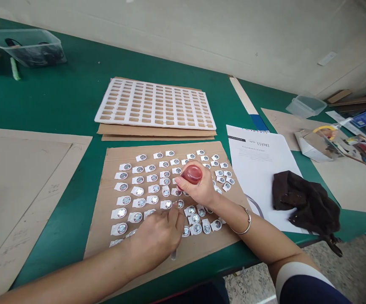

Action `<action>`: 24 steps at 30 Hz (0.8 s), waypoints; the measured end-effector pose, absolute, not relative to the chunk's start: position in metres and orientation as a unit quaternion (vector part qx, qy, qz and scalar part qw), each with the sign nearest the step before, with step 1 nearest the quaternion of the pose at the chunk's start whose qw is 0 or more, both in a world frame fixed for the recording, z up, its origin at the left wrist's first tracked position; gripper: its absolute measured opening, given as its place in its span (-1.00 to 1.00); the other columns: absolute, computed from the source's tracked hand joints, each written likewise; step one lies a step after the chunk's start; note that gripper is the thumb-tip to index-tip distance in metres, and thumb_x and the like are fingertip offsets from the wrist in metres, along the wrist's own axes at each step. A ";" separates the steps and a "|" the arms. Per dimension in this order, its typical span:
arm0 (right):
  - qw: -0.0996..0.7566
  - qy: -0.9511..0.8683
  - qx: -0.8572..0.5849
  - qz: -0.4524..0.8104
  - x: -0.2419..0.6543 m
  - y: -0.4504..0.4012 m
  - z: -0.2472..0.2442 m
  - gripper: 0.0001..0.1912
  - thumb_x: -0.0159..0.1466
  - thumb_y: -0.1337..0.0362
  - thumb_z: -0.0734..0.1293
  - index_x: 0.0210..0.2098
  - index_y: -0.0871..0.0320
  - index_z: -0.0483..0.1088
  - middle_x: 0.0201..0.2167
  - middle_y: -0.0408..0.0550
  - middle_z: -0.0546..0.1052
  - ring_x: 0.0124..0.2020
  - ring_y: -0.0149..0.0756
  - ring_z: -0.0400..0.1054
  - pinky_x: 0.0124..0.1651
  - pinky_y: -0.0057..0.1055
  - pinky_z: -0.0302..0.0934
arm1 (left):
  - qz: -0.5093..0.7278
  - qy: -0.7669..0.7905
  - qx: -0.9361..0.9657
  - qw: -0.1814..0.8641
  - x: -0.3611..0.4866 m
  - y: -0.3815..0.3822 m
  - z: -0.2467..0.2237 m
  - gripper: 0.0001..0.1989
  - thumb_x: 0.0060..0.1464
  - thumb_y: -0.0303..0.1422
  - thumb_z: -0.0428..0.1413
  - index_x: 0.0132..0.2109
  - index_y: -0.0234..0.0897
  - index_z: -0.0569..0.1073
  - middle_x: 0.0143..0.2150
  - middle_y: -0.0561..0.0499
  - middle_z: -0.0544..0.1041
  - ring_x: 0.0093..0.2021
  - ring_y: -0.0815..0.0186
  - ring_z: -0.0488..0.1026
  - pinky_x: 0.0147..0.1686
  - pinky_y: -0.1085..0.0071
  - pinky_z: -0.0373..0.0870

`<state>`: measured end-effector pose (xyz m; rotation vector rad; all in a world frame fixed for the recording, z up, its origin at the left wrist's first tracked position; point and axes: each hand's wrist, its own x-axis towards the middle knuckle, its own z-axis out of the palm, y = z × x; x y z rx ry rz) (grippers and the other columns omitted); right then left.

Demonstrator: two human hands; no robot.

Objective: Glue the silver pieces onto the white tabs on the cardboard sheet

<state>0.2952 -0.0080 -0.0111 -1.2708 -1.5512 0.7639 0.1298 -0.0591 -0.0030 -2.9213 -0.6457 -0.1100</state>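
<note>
Rows of small round silver pieces on white tabs (pixel 120 213) lie across a brown cardboard sheet (pixel 100 236). My right hand (pixel 201 188) is wrapped round a red rounded object (pixel 191 174), held above the right-middle rows. My left hand (pixel 162 234) is low over the front middle of the sheet, its fingers pinched together beside a silver piece (pixel 180 204). A thin, pale tool end (pixel 174 254) shows below that hand; the rest of it is hidden. What the left fingertips grip is too small to make out.
Behind the sheet, a white slotted tray (pixel 157 105) rests on cardboard. To the right are a printed paper (pixel 258 156), a dark cloth (pixel 306 200) and an open box with scissors (pixel 315 145). A clear bin (pixel 33 48) stands at the back left of the green table (pixel 75 93).
</note>
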 end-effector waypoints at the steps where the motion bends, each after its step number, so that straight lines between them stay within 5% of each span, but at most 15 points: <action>1: 0.478 -0.636 -0.521 0.310 0.295 -0.008 -0.011 -0.76 0.02 0.22 0.44 -0.40 0.10 0.30 -0.49 -0.19 0.41 -0.47 -0.38 0.32 -0.40 -0.40 0.28 | -0.040 -0.216 -0.973 0.073 0.130 -0.059 -0.003 -0.62 -0.11 -0.70 -0.05 -0.11 -0.53 0.44 -0.24 -0.29 0.54 -0.48 0.17 0.49 -0.59 0.30 0.47; 24: 0.479 -0.648 -0.520 0.282 0.299 -0.006 -0.013 -0.76 0.04 0.19 0.41 -0.39 0.10 0.27 -0.48 -0.18 0.40 -0.47 -0.38 0.31 -0.38 -0.40 0.28 | -0.068 -0.215 -0.972 0.071 0.129 -0.057 -0.007 -0.60 -0.12 -0.72 -0.07 -0.11 -0.53 0.45 -0.24 -0.27 0.54 -0.49 0.17 0.49 -0.60 0.28 0.47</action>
